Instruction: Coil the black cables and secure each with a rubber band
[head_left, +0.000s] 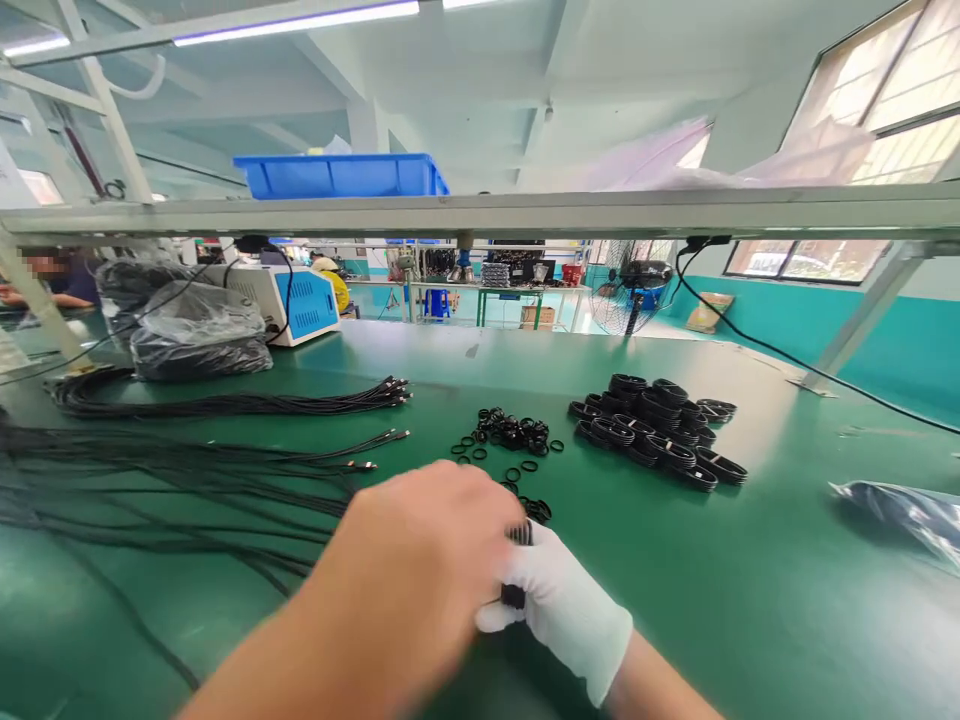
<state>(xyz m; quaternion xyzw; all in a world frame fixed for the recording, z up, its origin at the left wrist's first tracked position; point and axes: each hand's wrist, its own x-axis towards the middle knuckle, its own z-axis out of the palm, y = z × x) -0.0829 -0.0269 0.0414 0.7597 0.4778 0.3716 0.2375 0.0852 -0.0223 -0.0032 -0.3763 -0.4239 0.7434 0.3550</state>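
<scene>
My right hand [562,590], in a white glove, is closed around a small coil of black cable [514,595]; only parts of the coil show between the fingers. My bare left hand [439,560] reaches across in front of it, blurred, with its fingertips hidden against the coil. Just beyond my hands lie loose black rings [517,432], most in a pile and several scattered. Long black cables [247,455] with metal plugs stretch over the left of the table. To the right, finished-looking cable coils [660,425] are stacked in a heap.
On the green table [720,590] are a plastic-wrapped bundle [199,325] and a white-blue machine [300,300] at the back left. A clear plastic bag [900,510] lies far right. A shelf [525,212] carrying a blue bin [341,177] crosses overhead. Another person sits far left.
</scene>
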